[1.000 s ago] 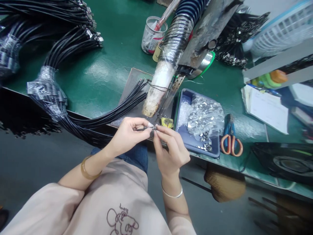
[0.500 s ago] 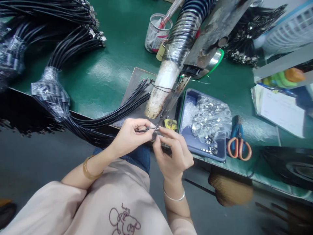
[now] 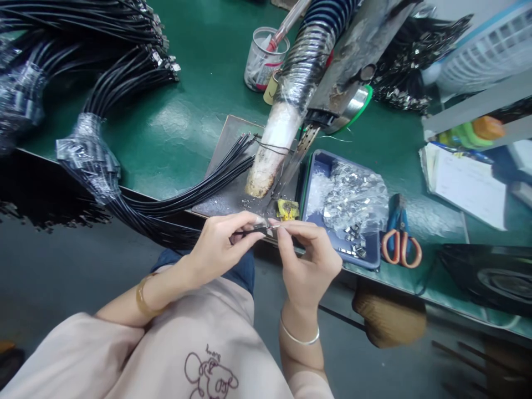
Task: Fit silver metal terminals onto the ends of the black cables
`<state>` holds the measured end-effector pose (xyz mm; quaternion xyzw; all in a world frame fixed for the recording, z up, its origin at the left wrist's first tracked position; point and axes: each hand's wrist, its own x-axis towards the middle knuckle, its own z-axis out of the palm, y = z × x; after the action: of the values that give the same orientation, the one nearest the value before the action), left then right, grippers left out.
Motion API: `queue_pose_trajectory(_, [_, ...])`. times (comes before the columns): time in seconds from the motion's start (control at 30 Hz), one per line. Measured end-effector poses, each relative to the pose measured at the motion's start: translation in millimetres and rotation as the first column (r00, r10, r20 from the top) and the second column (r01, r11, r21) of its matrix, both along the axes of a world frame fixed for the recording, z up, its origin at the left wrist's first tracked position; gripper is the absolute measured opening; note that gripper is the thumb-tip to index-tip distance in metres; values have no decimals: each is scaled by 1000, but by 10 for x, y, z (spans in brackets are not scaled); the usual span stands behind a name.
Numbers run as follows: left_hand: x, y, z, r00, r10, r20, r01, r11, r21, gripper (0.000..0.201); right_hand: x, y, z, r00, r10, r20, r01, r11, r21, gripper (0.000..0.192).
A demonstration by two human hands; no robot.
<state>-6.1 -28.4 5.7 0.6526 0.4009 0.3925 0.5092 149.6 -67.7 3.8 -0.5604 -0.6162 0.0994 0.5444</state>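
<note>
My left hand (image 3: 222, 244) pinches the end of a black cable (image 3: 238, 234) between thumb and fingertips, just over the table's front edge. Thumb and forefinger of my right hand (image 3: 310, 252) are closed on a small metal piece (image 3: 274, 226) at the cable's tip. Too small to make out is whether the piece is joined to the cable. Above my fingers, a soldering iron with a perforated sleeve (image 3: 308, 139) points down. A yellow sponge (image 3: 287, 209) lies just beyond my right fingertips.
A ribbed hose with a white nozzle (image 3: 276, 138) hangs over a dark board (image 3: 224, 144). Black cables (image 3: 174, 206) run across the edge at left. To the right are a blue tray (image 3: 374, 257) of metal connectors, orange-handled pliers (image 3: 401, 244) and a notebook (image 3: 465, 183).
Both hands have come slightly lower, toward my body. My right hand has shifted right, and its thumb and forefinger, apart before, now meet on the small metal piece.
</note>
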Motion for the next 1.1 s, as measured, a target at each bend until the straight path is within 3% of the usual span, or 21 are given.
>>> queue_pose_trajectory(0.03, [-18,-14,-3,1000,0,15,0,1000,2,13,-4,0,1,999,16,-46,-17,1000,-15,15])
queue_pose_trajectory(0.1, [-65,-10,4,995,-71,64,77,990,-114,20,-7,1,-7,991,68,-119,-73,996,-41,14])
queue_pose_trajectory(0.13, [-93,5,12,985,-134,105,154,964,-216,24,-6,-2,-18,986,97,-136,-104,993,-49,14])
queue_pose_trajectory(0.2, [-146,46,29,947,-238,215,307,863,-401,28,3,-24,-48,985,137,-106,-143,988,-57,13])
queue_pose_trajectory(0.27, [-181,72,40,925,-247,290,364,799,-479,27,17,-73,-76,995,94,-28,-96,994,-51,11])
queue_pose_trajectory(0.33, [-189,64,39,934,-202,295,328,812,-483,26,25,-136,-78,999,-5,43,6,1000,-31,8])
queue_pose_trajectory(0.4, [-176,25,29,947,-162,276,273,858,-435,24,11,-188,-47,989,-74,127,79,996,-30,8])
queue_pose_trajectory(0.53, [-145,-74,-23,971,-141,194,186,954,-237,22,-98,-218,41,927,-4,375,43,994,-95,10])
queue_pose_trajectory(0.67, [-144,-149,-104,992,-119,41,117,992,42,20,-151,-221,52,922,38,386,8,993,-118,17])
queue_pose_trajectory(0.73, [-138,-183,-148,996,-80,-27,84,974,208,21,-62,-225,49,953,-20,302,52,994,-99,17])
queue_pose_trajectory(0.83, [-103,-247,-208,996,-1,-85,40,889,457,21,235,-175,70,952,-261,160,276,958,-79,17])
queue_pose_trajectory(0.9, [-68,-297,-233,987,0,-159,92,817,569,23,474,-85,93,916,-334,220,374,911,-173,19])
queue_pose_trajectory(0.93, [-52,-320,-240,977,-3,-214,135,784,606,25,581,-27,100,909,-312,277,378,897,-230,21])
queue_pose_trajectory(1.03, [-33,-346,-236,933,-30,-358,262,738,622,35,795,156,97,908,-205,366,341,868,-360,25])
queue_pose_trajectory(1.1, [-62,-309,-215,906,-182,-382,367,789,494,34,842,251,87,914,-136,382,306,851,-428,26])
